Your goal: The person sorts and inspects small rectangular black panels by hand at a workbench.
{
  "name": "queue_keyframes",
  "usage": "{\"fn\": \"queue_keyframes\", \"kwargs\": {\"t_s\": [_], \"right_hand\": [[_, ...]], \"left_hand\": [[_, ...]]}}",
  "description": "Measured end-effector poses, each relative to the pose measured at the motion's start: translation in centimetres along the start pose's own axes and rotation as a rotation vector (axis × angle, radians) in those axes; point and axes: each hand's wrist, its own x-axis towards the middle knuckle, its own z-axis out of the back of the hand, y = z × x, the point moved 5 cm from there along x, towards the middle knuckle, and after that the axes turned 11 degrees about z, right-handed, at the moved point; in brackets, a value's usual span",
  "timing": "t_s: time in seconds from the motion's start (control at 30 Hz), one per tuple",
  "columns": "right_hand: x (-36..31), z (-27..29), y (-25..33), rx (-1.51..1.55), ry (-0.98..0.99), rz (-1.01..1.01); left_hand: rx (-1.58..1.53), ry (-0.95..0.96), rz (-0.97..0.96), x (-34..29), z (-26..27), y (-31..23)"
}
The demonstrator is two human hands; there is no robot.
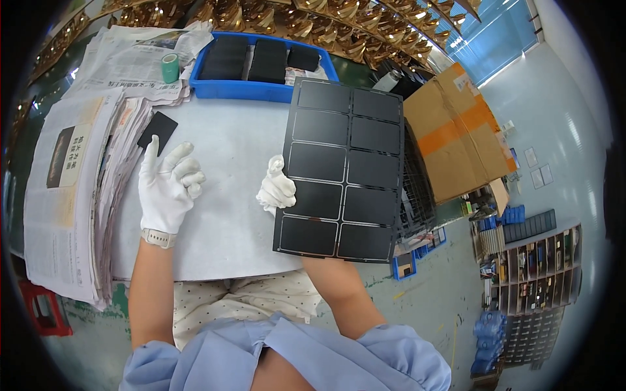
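Observation:
My right hand (277, 187), in a white glove, grips the left edge of a large black panel (343, 164). Thin pale lines divide this panel into two columns of rectangles. It is held tilted above the table's right side and hides part of my right forearm. My left hand (167, 181), also gloved in white, is over the table's left part. Its fingers are apart and partly bent, with nothing seen between them. A small black rectangular plate (163, 128) lies just beyond it, its lower corner beside one fingertip; whether they touch I cannot tell.
A blue tray (244, 89) of stacked black plates stands at the far side of the white-topped table (225, 234). Stacked newspapers (68, 215) line the left, with a green tape roll (170, 68) on top. A cardboard box (456, 133) stands right; gold-coloured parts (248, 23) fill the back.

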Motion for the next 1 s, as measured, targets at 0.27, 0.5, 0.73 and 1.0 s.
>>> {"fn": "queue_keyframes", "kwargs": {"t_s": [0.27, 0.5, 0.73, 1.0], "right_hand": [[-0.1, 0.3, 0.1, 0.045, 0.063, -0.004], [-0.3, 0.1, 0.0, 0.037, -0.017, 0.038], [-0.1, -0.3, 0.2, 0.04, -0.044, 0.029], [-0.2, -1.6, 0.1, -0.073, -0.159, 0.057]], "left_hand": [[0.033, -0.12, -0.038, -0.1, -0.1, 0.0], [0.045, -0.152, -0.05, -0.1, 0.2, 0.1], [0.013, 0.16, 0.035, 0.3, 1.2, -0.2], [0.056, -0.123, -0.024, 0.0, 0.0, 0.2]]}}
